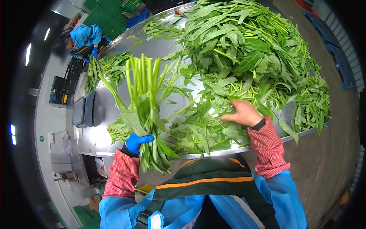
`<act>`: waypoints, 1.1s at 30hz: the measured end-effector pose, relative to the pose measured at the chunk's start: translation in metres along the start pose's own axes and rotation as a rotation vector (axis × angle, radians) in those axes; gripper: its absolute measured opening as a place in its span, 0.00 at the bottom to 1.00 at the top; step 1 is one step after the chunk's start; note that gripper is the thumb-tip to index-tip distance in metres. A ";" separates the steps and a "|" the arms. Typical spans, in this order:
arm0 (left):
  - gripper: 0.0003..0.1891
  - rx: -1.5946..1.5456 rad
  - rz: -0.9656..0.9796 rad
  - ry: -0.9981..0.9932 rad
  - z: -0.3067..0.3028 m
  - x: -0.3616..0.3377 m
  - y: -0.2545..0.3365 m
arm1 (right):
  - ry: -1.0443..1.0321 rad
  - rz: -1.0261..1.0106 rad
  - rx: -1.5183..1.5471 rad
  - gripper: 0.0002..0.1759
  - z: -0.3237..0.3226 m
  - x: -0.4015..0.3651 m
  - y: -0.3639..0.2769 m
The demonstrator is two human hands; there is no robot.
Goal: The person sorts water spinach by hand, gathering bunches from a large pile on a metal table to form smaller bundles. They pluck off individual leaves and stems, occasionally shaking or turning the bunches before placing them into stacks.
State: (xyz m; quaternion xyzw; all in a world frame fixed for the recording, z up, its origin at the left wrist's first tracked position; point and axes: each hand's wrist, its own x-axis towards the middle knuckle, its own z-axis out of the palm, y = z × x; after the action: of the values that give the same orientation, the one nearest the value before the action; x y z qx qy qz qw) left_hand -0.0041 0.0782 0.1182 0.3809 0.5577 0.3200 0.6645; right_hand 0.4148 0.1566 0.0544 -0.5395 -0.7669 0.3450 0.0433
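My left hand point(139, 143), in a blue glove, is wrapped round a thick bunch of water spinach point(146, 99). The bunch stands upright, cut stems at the top and leaves hanging below my fist, near the table's front edge. My ungloved right hand point(244, 113) hovers over or touches loose water spinach point(209, 128) on the table, thumb and fingers apart; nothing shows between them. Its fingertips are close to the leaves, and contact is hard to judge. Behind it rises a big heap of water spinach point(248, 42).
The metal table point(101, 110) carries smaller piles point(120, 129) on its left. A grey bin point(84, 110) stands at the left edge. Another person point(85, 38) in blue works at the far left over more greens point(108, 66). A red-handled tool point(178, 12) lies at the back.
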 end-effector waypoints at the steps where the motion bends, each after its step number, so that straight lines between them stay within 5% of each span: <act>1: 0.29 -0.094 -0.022 -0.008 0.008 -0.004 0.008 | 0.076 -0.073 0.129 0.39 0.016 0.007 0.002; 6: 0.29 -0.165 -0.055 -0.081 0.022 -0.004 0.016 | -0.044 -0.271 1.214 0.45 0.051 0.041 -0.051; 9: 0.29 -0.150 -0.061 -0.125 0.026 0.000 0.006 | -0.134 -0.248 1.237 0.40 0.028 0.047 -0.076; 10: 0.30 -0.157 -0.075 -0.140 0.027 0.000 0.003 | -0.214 -0.242 1.216 0.23 0.031 0.056 -0.077; 13: 0.30 -0.127 -0.112 -0.119 0.035 -0.006 0.009 | 0.141 0.096 1.459 0.10 0.015 0.051 -0.072; 15: 0.30 -0.120 -0.113 -0.136 0.027 -0.011 0.004 | 0.257 0.014 1.696 0.13 0.021 0.060 -0.014; 18: 0.29 -0.112 -0.124 -0.181 0.023 -0.012 0.003 | 0.215 -0.028 1.565 0.13 0.011 0.056 0.003; 21: 0.31 -0.070 -0.149 -0.219 0.024 -0.012 0.000 | 0.145 -0.152 1.068 0.15 0.015 0.057 -0.034; 23: 0.32 0.002 -0.123 -0.232 0.022 -0.006 -0.007 | -0.074 -0.183 1.208 0.19 0.007 0.054 -0.055; 24: 0.34 0.013 -0.200 -0.233 0.027 -0.006 0.000 | -0.095 -0.167 1.276 0.11 0.013 0.058 -0.059; 29: 0.32 0.312 -0.012 -0.196 0.029 0.003 0.007 | 0.129 -0.013 1.765 0.20 0.002 0.064 0.006; 33: 0.33 0.408 0.075 -0.027 0.027 0.013 0.002 | -0.028 -0.120 1.573 0.15 -0.012 0.027 -0.040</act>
State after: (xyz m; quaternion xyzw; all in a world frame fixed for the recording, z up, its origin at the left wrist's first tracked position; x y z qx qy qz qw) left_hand 0.0248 0.0860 0.1156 0.5323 0.5874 0.2199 0.5686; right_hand 0.3764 0.1783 0.0780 -0.3039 -0.3258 0.7900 0.4213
